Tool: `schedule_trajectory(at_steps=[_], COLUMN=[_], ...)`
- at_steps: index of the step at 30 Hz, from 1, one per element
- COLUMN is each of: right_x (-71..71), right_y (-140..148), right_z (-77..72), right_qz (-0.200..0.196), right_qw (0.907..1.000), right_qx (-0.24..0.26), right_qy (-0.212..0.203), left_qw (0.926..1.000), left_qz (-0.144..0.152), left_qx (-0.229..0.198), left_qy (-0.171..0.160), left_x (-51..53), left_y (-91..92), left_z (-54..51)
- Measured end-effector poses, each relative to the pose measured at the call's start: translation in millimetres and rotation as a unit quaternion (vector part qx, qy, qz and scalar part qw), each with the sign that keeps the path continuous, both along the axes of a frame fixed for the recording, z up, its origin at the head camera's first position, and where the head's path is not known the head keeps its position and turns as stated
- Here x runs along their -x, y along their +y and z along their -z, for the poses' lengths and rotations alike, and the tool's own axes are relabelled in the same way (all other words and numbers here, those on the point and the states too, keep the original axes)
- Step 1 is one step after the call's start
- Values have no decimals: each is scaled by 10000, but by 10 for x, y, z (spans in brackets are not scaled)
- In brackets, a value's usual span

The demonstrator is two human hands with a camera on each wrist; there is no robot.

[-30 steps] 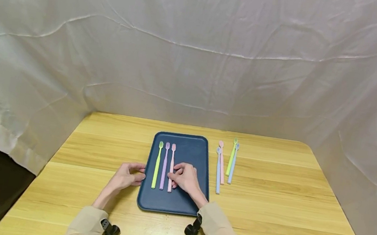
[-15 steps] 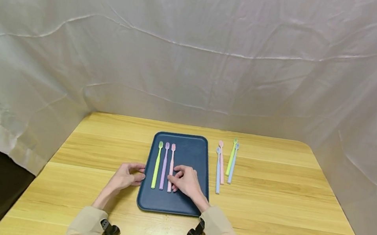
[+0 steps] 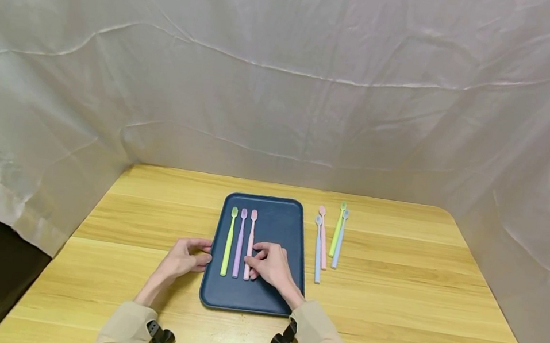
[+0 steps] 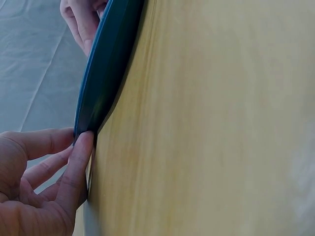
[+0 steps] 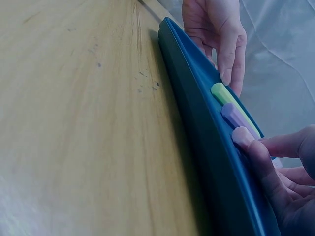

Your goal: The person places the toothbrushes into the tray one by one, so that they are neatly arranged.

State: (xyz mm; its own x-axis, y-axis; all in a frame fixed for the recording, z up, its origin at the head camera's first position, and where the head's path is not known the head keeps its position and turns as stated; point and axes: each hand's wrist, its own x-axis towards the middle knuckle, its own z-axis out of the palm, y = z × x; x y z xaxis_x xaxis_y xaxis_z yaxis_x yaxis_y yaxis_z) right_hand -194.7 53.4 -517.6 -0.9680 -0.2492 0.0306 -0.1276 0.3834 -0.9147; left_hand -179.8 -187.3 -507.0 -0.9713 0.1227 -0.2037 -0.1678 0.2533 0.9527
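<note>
A dark blue tray (image 3: pixel 277 212) holds a yellow-green toothbrush (image 3: pixel 228 246), a purple toothbrush (image 3: pixel 239 248) and a pink toothbrush (image 3: pixel 252 232), side by side with heads pointing away. My right hand (image 3: pixel 270 265) pinches the pink toothbrush near its handle end between thumb and forefinger; in the right wrist view that handle end (image 5: pixel 242 136) shows at the thumb tip. At the tray's left edge, my left hand (image 3: pixel 182 258) rests its thumb and fingertips against the outside of the rim, fingers loosely extended. The left wrist view shows this hand (image 4: pixel 49 182) touching the tray's side.
Right of the tray, two blue toothbrushes (image 3: pixel 319 252), a pink toothbrush (image 3: pixel 324 242) and a yellow-green toothbrush (image 3: pixel 337 232) lie loosely on the wooden table (image 3: pixel 408 305). A pale curtain (image 3: pixel 282 114) hangs behind and at the sides.
The pink toothbrush in my right hand has shifted very slightly and lies a little straighter. My right wrist has moved slightly to the right; the left hand keeps its place.
</note>
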Motion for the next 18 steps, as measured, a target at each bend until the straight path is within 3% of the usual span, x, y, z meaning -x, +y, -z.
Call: schedule_trajectory(at_steps=[18], right_x=[2], right_y=[-7], right_z=[12], right_qz=[77], right_qw=[10000], right_qx=[-23], right_qy=[-51], left_qw=[10000], left_qz=[21], left_qx=[-15], left_qy=[17], left_x=[-4], left_y=[-13], left_z=[-19])
